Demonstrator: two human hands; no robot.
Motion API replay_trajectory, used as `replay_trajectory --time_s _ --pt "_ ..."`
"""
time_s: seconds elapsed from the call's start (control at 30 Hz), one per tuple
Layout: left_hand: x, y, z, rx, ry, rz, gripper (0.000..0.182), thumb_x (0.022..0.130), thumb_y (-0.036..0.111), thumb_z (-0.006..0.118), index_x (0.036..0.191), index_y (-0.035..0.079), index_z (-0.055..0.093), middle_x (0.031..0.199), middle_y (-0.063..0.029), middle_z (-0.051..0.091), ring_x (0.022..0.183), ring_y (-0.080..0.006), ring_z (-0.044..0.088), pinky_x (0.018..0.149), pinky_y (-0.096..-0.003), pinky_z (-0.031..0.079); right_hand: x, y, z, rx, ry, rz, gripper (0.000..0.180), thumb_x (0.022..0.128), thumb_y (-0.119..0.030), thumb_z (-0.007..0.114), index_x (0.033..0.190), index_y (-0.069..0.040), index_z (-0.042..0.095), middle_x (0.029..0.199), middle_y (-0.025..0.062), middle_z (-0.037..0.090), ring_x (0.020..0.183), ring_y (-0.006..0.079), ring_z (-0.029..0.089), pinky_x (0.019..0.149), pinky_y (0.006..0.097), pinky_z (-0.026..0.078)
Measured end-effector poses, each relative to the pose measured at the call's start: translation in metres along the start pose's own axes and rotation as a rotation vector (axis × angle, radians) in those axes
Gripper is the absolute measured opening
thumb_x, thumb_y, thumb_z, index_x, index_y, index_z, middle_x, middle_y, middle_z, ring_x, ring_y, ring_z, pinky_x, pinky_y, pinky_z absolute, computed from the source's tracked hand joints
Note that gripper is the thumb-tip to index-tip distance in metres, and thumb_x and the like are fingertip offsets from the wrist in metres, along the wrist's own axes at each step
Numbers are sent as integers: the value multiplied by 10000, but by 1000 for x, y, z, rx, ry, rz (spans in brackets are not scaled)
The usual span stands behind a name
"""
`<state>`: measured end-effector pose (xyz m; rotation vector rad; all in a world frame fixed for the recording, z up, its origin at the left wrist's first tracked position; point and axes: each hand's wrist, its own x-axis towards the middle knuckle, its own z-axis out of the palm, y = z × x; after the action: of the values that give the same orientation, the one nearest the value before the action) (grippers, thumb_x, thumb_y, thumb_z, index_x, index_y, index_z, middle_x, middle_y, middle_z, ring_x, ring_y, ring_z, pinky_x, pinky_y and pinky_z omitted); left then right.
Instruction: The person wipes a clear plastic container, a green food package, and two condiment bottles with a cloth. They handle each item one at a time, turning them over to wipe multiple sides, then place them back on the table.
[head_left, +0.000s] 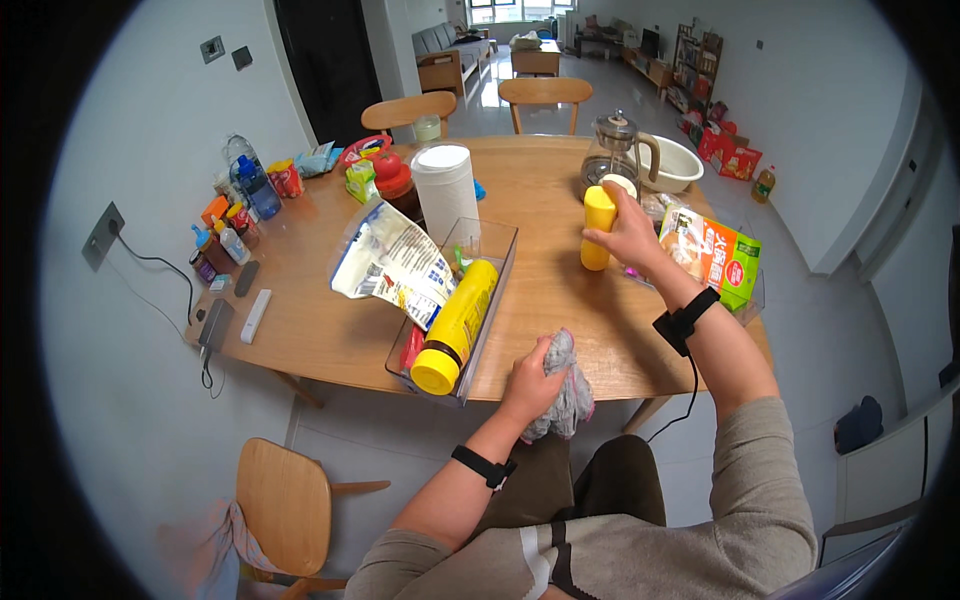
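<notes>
My left hand (531, 381) grips a bunched grey cloth (566, 397) with a pink edge, at the table's near edge. My right hand (626, 229) is closed around a yellow bottle (598, 225) on the right half of the wooden table (525, 300). Just behind it is a round cream-coloured lid or cup top, partly hidden. A clear plastic bin (480, 375) stands left of my left hand. In it lie a large yellow bottle (457, 322) with a brown band and a white printed plastic bag (397, 262), leaning over the bin's left wall.
Behind the bin stand a white paper roll (444, 184) and a red-lidded jar (397, 191). A glass kettle (615, 146), a white basin (671, 165) and an orange-green food packet (712, 259) are at the right. Bottles, a power adapter (216, 326) and cables line the left edge.
</notes>
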<state>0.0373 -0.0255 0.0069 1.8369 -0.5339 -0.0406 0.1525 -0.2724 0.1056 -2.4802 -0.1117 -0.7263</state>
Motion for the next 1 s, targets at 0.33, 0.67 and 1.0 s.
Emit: replay_trajectory --time_s 0.33,0.67,1.0 --pt "1 -11 4 20 6 7 453 829 28 666 1258 -61 553 1045 -216 703 1015 -283 698 874 -353 530 -5 -3 1 -145 164 -104 535 784 -318 768 1241 -110 583 1324 136 479 1223 345 455 993 484 395" --pt "1 -20 7 -71 55 67 418 823 187 667 1199 37 564 937 -251 667 948 -443 640 794 -484 512 -39 -105 22 182 -81 -490 426 782 -261 765 1143 -81 628 1275 155 539 1195 362 481 1016 472 383" --pt "-2 -35 20 294 -21 157 476 957 245 567 1364 18 471 1339 -177 547 1277 -274 499 1092 -380 362 -73 -217 38 126 -648 -899 916 603 -140 864 1422 -188 456 1338 81 541 1274 306 476 1096 487 332"
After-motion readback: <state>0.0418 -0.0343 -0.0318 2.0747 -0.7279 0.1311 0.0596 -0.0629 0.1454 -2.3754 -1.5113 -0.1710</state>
